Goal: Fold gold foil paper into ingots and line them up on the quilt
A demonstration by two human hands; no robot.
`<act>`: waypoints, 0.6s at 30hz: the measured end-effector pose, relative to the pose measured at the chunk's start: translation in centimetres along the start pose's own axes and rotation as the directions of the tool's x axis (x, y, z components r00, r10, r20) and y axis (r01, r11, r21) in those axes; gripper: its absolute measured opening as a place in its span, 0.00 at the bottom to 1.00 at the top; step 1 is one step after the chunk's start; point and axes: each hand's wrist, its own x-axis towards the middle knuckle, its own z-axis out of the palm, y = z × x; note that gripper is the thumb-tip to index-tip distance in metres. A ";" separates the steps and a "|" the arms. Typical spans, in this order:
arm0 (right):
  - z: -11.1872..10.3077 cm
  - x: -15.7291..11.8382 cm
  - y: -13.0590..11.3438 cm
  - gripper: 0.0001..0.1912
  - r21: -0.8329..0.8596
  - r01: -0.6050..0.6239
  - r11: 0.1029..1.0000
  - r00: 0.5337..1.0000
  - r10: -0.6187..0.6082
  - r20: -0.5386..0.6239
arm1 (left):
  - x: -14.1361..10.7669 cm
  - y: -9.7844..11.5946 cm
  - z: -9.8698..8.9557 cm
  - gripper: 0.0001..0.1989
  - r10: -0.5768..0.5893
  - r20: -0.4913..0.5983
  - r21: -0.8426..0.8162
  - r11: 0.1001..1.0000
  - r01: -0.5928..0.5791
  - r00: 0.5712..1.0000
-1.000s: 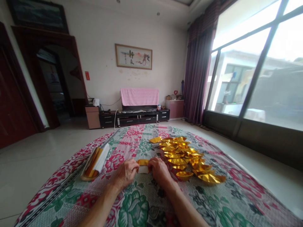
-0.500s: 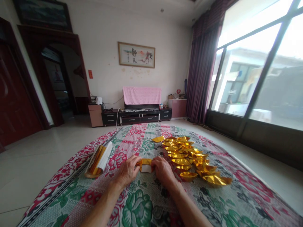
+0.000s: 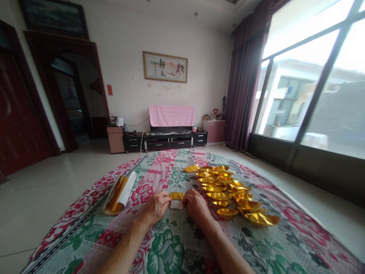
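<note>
A small folded sheet of gold foil paper [image 3: 176, 196], with a white patch on its near half, lies between my hands over the cloth. My left hand [image 3: 156, 206] pinches its left edge with closed fingers. At its right edge my right hand [image 3: 196, 205] is closed on the paper too, the fingertips partly hidden behind the knuckles. To the right, several gold paper ingots [image 3: 219, 196] stand in rows, boat-shaped and shiny. One flatter gold piece [image 3: 190, 168] lies at the far left end of them.
A curled stack of gold and white paper sheets [image 3: 119, 194] lies on the left. Beneath everything spreads a floral tablecloth [image 3: 168, 247] on a rounded table. Beyond are a low black cabinet [image 3: 159, 142] with a pink cloth [image 3: 172, 115] above it, and a large window on the right.
The fingers of my left hand have shifted slightly at the paper's left edge. Both hands keep hold of the sheet, and the ingots stay put.
</note>
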 end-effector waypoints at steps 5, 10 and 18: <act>-0.2 -0.2 0.0 0.14 0.025 0.026 0.999 1.000 -0.026 -0.010 | 0.0 -0.2 -0.1 0.13 0.002 0.014 -0.004 1.000 -0.002 1.000; -0.9 -0.4 -0.1 0.13 0.081 0.056 0.995 0.998 -0.056 -0.004 | -0.2 -0.4 -0.7 0.13 0.028 0.050 -0.069 0.997 -0.025 0.998; -1.3 -0.4 0.0 0.15 0.122 0.098 0.988 0.995 -0.101 0.021 | -0.2 -0.4 -1.0 0.13 0.012 0.070 -0.067 0.998 -0.008 0.997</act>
